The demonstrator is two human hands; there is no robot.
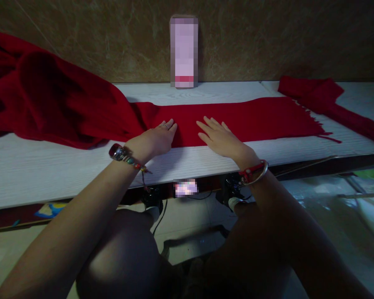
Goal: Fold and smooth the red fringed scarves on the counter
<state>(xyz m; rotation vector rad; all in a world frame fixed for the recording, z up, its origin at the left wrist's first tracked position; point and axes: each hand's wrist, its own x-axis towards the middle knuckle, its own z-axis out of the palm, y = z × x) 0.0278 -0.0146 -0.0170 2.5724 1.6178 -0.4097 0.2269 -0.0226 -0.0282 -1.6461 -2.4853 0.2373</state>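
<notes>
Likely smoothing red cloth [264, 118] on the bench [34, 170]
Our left hand [156, 139] and right hand [220, 137] lie loosely spread; we'd best press evenly, stroking outward, fringe [313, 120] straight.

Two hands: left hand [158, 141], right hand [220, 139]. One ring [166, 126]. Left wrist, two bands: one chunky band [117, 152], one bead string [137, 166]. Right wrist, two bands: one red strap [248, 173], one silver hoop [264, 168]. Red cloth, two parts: long red cloth [252, 120], short red cloth [314, 91]; can't tell if joined. One phone-like thing [183, 50], blurred. One table [65, 170]. One wall [268, 41]. Two legs [121, 245]. Two black shoes [152, 200]. One blue-yellow packet [50, 210].
</notes>
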